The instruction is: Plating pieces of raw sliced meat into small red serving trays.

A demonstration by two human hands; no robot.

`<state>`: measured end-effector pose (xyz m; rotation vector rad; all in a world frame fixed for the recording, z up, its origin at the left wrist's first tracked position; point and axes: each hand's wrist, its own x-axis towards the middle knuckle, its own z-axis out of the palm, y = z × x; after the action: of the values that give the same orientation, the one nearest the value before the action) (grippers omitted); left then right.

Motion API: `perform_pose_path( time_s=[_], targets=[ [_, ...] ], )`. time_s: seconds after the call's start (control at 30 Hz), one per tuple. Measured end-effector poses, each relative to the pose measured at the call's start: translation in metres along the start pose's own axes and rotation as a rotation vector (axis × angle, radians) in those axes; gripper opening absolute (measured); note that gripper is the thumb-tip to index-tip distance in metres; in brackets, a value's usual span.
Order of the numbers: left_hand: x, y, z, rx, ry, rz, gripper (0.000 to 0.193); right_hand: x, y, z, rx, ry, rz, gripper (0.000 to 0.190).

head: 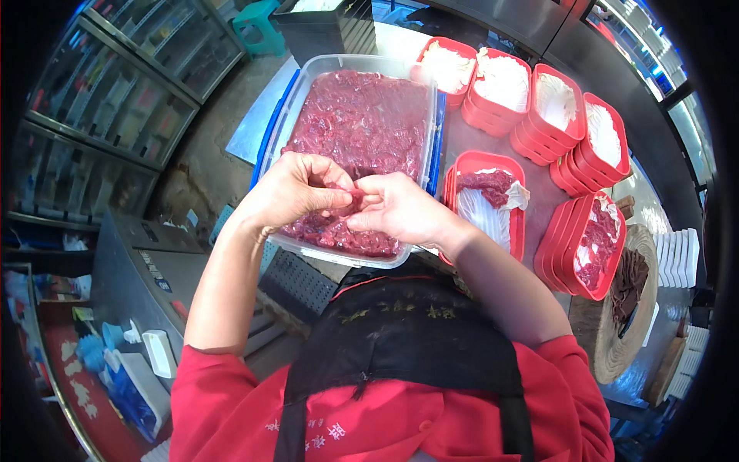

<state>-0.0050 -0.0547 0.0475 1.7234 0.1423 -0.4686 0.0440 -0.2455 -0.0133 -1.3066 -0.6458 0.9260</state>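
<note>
My left hand and my right hand meet above a clear plastic tub with blue side latches. Pinched between the fingertips of both is a small slice of raw red meat. Wet raw meat slices fill most of the tub, and my wrists hide part of its near half. Just right of the tub, a red plastic tray holds a pale cabbage leaf with a heap of meat at its far end. My right forearm covers that tray's near corner.
Several stacks of red trays lined with cabbage leaves stand at the back right. Nearer, another stack has meat in its top tray. Beyond it is a round wooden chopping block with dark strips. A dark crate stands behind the tub.
</note>
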Motion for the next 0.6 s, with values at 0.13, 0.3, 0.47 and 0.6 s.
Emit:
perform_pose_path(
  time_s=[0.13,0.3,0.47,0.6],
  targets=[
    [0.002,0.014,0.012,-0.032,0.081,0.146,0.011,-0.014,-0.038,-0.005,0.208,0.168,0.082,0.017],
    [0.033,0.038,0.060,-0.095,0.125,0.307,0.015,-0.056,-0.071,-0.051,0.025,0.472,0.110,0.019],
    [0.073,0.028,0.122,-0.051,0.108,0.281,0.014,-0.105,-0.063,-0.081,-0.264,0.621,0.096,0.014],
    [0.088,0.003,0.148,0.433,0.222,0.386,0.018,-0.112,-0.040,-0.078,-0.917,0.622,0.360,0.021]
  ],
)
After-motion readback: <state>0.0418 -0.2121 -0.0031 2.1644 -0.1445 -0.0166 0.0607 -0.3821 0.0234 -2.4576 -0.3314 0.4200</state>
